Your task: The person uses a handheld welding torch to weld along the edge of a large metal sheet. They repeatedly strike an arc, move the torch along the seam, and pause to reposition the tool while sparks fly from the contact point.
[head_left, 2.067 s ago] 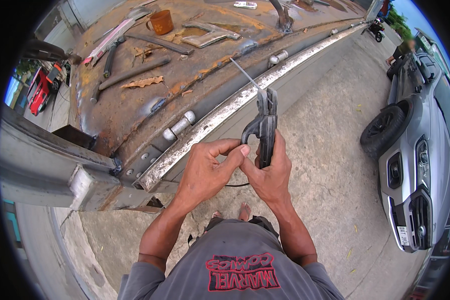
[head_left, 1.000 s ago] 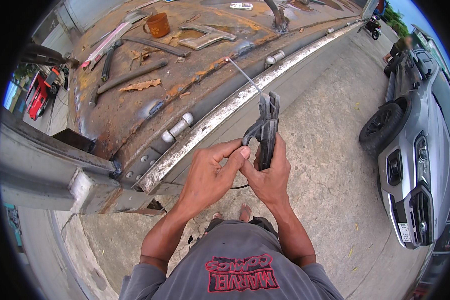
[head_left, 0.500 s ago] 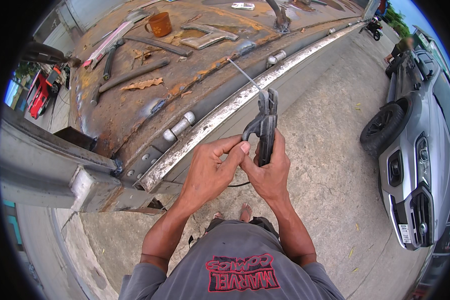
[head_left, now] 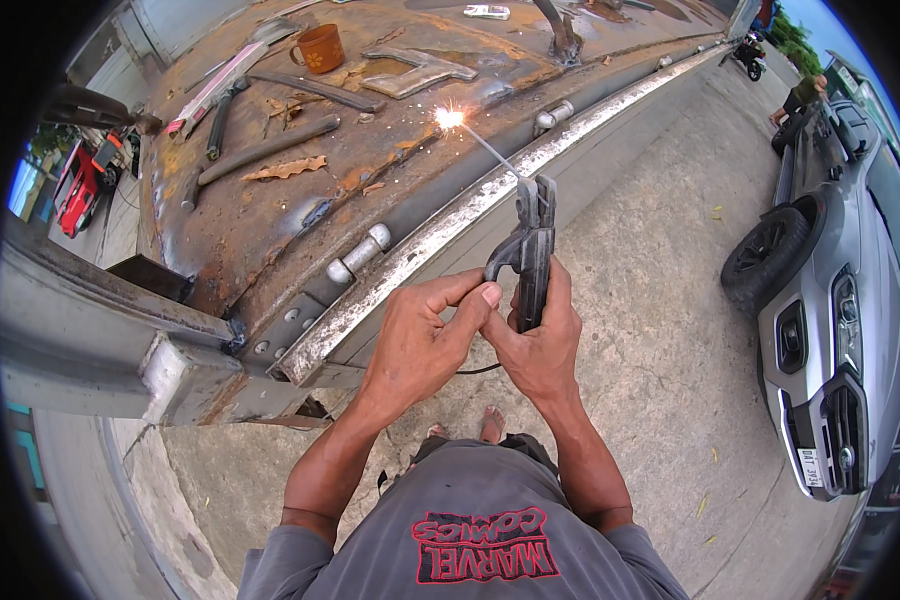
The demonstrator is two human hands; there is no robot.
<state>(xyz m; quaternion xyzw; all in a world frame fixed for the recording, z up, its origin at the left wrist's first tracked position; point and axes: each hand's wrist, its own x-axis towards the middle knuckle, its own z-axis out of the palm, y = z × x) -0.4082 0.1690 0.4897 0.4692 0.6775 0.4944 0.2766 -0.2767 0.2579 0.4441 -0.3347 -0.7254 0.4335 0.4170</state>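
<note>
My right hand is wrapped round a black welding electrode holder. My left hand is closed at the holder's lever, thumb and fingers pinching beside my right thumb. A thin welding rod sticks out of the holder's jaws toward the far left. At its tip, a bright arc with sparks burns on the rusty metal bed, close to its edge seam. Below my hands a stretch of black cable shows.
On the bed lie a hammer, an orange mug, a flat metal piece and a dry leaf. A white-painted rail edges it. A silver pickup stands to the right; a person is beyond it.
A bright arc and sparks have appeared at the rod's tip on the metal bed. My hands and the holder have hardly moved.
</note>
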